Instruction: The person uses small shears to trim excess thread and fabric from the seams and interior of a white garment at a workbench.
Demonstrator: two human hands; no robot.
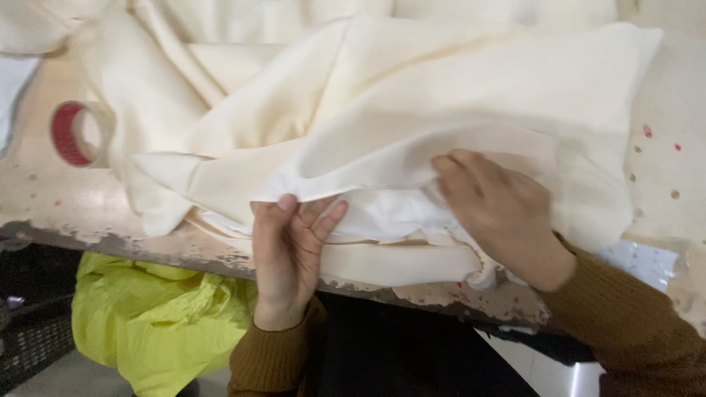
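Note:
A pile of cream fabric (412, 110) lies folded and bunched across a worn table (81, 213). My left hand (288, 254) pinches the lower edge of a fabric layer, thumb on top and fingers under it. My right hand (500, 213) grips a fold of the same cream fabric, fingers tucked beneath the upper layer and lifting it. White layers show between the two hands near the table's front edge.
A roll of tape with a red core (79, 134) stands at the table's left. A bright yellow-green plastic bag (154, 316) sits below the table edge at left. The tabletop at right (673, 147) is speckled with small dots and holes.

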